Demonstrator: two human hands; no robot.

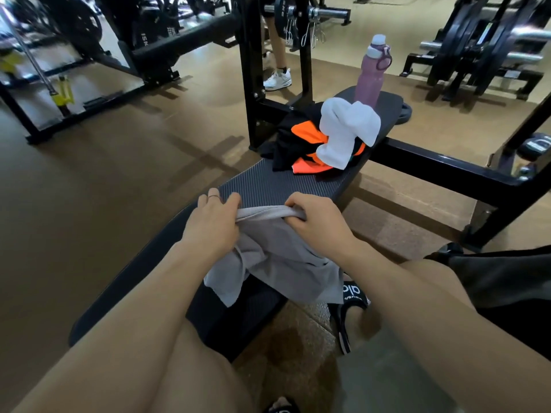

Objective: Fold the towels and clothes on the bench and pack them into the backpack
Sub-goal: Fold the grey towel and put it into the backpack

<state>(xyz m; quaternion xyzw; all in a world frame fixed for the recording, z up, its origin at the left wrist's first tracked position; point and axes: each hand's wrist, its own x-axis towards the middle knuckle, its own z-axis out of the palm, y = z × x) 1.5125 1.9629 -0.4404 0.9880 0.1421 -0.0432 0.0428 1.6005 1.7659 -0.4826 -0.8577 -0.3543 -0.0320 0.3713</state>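
Bench [277, 186]; sandal [351, 296] reads "alo".

- The fingertips of the right hand [319, 225] are tucked under the bunched edge of the grey towel [280, 260], out of sight.
- The white towel [346, 129] covers part of the black and orange clothes [301, 144]; which garments they are cannot be told.
- The pink bottle [371, 73] has its base hidden behind that towel.
- The tabletop [277, 183] near end is hidden by legs.

Single head-worn wide-angle view, looking forward and down along the black ribbed padded bench [286, 186], which recedes toward 1 o'clock.
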